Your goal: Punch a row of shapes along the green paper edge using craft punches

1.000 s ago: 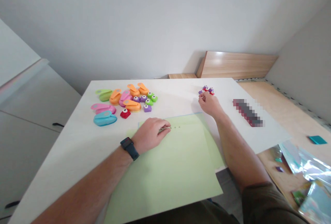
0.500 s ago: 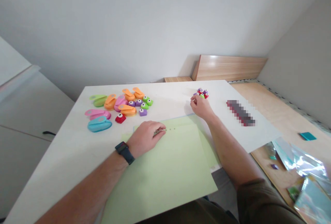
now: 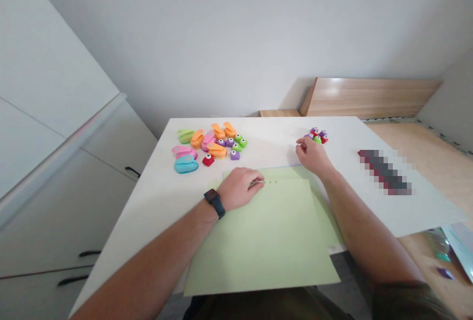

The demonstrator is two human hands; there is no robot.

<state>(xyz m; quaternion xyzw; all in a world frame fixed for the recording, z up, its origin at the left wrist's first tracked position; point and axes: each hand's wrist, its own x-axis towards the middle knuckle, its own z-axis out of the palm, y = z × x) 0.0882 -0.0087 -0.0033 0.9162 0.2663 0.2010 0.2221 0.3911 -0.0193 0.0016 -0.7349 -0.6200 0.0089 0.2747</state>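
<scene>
My left hand [image 3: 241,188] rests on a light green paper sheet [image 3: 266,246] on the white table [image 3: 148,211], fingers curled and pinching the sheet's upper edge beside a few small punched holes. A dark watch [image 3: 215,202] is on that wrist. My right hand [image 3: 312,155] lies past the sheet's far right corner, fingers loosely curled, nothing visible in them. It sits just short of a small cluster of mini paper punches [image 3: 317,135] in purple, red and green.
A pile of bigger coloured punches [image 3: 209,143], with a blue one [image 3: 185,164] in front, lies at the far left of the table. White cabinets [image 3: 55,172] stand left. A wooden board [image 3: 369,97] leans behind; a wooden surface [image 3: 424,157] lies right.
My right hand has drawn back a little from the mini punches, where a green one now shows. The view has swung left, so everything sits further right. My left hand stays put.
</scene>
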